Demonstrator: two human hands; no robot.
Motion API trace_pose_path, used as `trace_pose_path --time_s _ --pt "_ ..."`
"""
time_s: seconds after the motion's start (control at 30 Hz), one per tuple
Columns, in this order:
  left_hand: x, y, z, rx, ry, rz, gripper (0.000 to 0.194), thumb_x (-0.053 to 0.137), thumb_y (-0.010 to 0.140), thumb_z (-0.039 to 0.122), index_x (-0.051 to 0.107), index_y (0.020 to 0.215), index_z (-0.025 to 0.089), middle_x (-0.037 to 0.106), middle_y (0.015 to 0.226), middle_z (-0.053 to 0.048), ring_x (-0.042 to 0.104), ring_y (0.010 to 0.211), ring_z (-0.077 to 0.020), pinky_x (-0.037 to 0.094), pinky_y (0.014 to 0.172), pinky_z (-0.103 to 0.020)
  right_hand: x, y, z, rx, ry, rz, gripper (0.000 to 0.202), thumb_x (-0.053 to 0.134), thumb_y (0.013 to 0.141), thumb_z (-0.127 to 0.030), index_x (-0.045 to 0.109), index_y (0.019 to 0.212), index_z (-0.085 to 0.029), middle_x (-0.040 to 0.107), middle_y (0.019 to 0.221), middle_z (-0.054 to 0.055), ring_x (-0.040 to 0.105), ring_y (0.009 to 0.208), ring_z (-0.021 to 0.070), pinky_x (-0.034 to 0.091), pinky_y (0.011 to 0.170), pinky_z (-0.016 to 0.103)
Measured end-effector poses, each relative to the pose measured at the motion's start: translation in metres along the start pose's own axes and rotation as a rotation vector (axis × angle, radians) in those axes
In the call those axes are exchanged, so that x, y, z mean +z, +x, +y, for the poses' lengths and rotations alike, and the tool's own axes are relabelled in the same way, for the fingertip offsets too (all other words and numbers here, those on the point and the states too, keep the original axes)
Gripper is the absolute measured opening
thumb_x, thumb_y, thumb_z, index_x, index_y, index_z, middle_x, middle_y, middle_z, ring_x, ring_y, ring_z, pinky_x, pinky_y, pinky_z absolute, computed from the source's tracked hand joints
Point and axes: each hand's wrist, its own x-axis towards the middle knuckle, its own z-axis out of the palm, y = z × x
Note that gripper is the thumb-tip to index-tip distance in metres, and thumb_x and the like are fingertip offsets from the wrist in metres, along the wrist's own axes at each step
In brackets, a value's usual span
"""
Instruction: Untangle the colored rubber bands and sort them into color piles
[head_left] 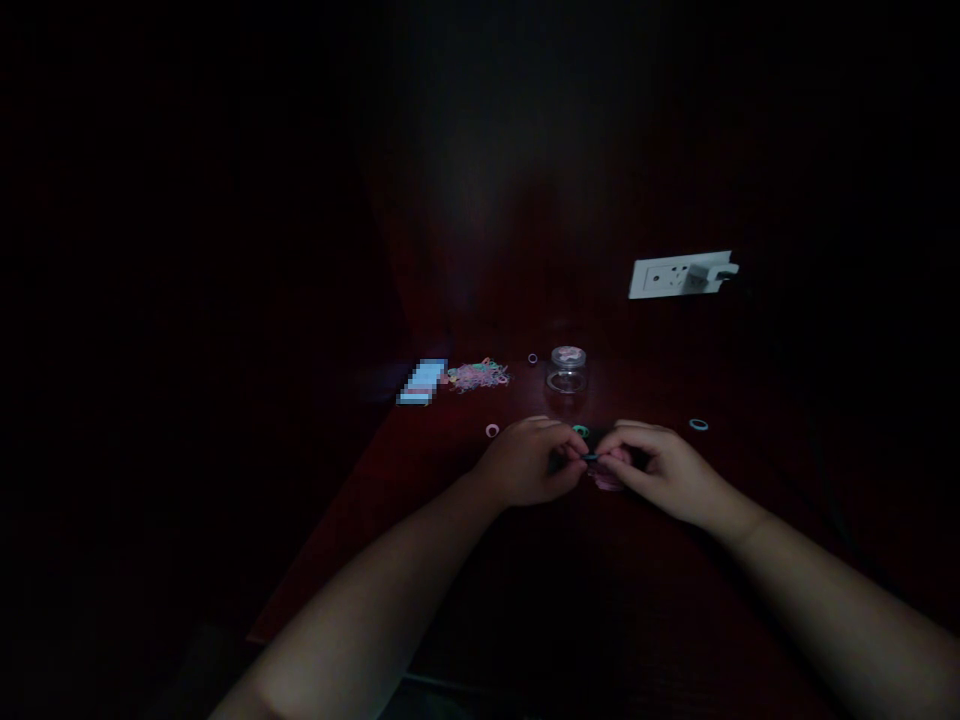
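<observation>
Both hands meet over the table, fingertips pinched. Between them a small dark teal elastic band (591, 457) is stretched a little; my left hand (536, 462) grips one end and my right hand (660, 468) the other. Just below the fingers lies something pink (606, 481), partly covered by my right hand and too dark to make out. A green band (580, 431) lies right behind the fingertips. A pink ring-shaped band (492, 431) is left of my left hand, and a light blue band (698, 425) lies to the right of my right hand.
A clear jar (567, 380) with a lid stands behind the hands. A pile of colourful small bands (480, 375) lies beside a glowing, blurred-out screen (423, 382). One purplish band (532, 358) is near the wall. A wall socket (680, 275) holds a plug. The room is very dark.
</observation>
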Motion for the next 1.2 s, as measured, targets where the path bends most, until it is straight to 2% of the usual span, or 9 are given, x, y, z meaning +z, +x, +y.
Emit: trace_pose_path --time_s 0.33,0.7,0.9,1.0,1.2 --pt "0.003 0.001 -0.003 -0.020 0.027 -0.017 0.007 0.063 0.086 0.027 0.065 0.091 0.022 0.070 0.084 0.002 0.062 0.082 -0.0150 0.048 0.079 -0.030 0.000 0.001 -0.001 0.014 0.018 -0.024 0.018 0.061 0.091 -0.030 0.066 0.078 -0.018 0.059 0.070 0.002 0.054 0.063 0.0141 0.043 0.061 0.027" --pt "-0.001 0.001 0.001 -0.025 0.034 -0.040 0.005 0.059 0.086 0.024 0.064 0.089 0.022 0.069 0.084 0.001 0.061 0.082 -0.0155 0.048 0.080 -0.031 -0.001 0.000 -0.001 0.005 0.026 -0.033 0.018 0.062 0.091 -0.030 0.068 0.079 -0.019 0.061 0.071 0.003 0.055 0.063 0.0149 0.044 0.061 0.029" --pt "0.002 0.001 0.000 -0.017 0.002 -0.059 0.013 0.063 0.087 0.034 0.063 0.093 0.022 0.070 0.088 0.001 0.063 0.084 -0.0158 0.049 0.083 -0.032 0.000 0.001 0.000 -0.004 0.021 -0.031 0.019 0.062 0.091 -0.030 0.067 0.076 -0.019 0.059 0.069 0.002 0.054 0.062 0.0142 0.044 0.060 0.028" --pt "0.003 0.002 0.000 -0.005 0.032 -0.062 0.011 0.061 0.089 0.033 0.065 0.093 0.023 0.070 0.090 0.000 0.062 0.087 -0.0157 0.048 0.083 -0.032 0.000 0.001 0.000 -0.014 0.023 -0.044 0.019 0.061 0.091 -0.030 0.068 0.077 -0.019 0.059 0.070 0.002 0.055 0.062 0.0139 0.044 0.060 0.028" --pt "-0.011 0.001 -0.012 0.016 0.109 -0.049 0.009 0.058 0.091 0.026 0.066 0.091 0.022 0.070 0.093 0.000 0.061 0.088 -0.0156 0.047 0.085 -0.031 0.000 0.000 0.001 0.017 0.043 -0.032 0.022 0.060 0.092 -0.034 0.068 0.079 -0.018 0.060 0.071 0.002 0.055 0.063 0.0144 0.046 0.061 0.028"
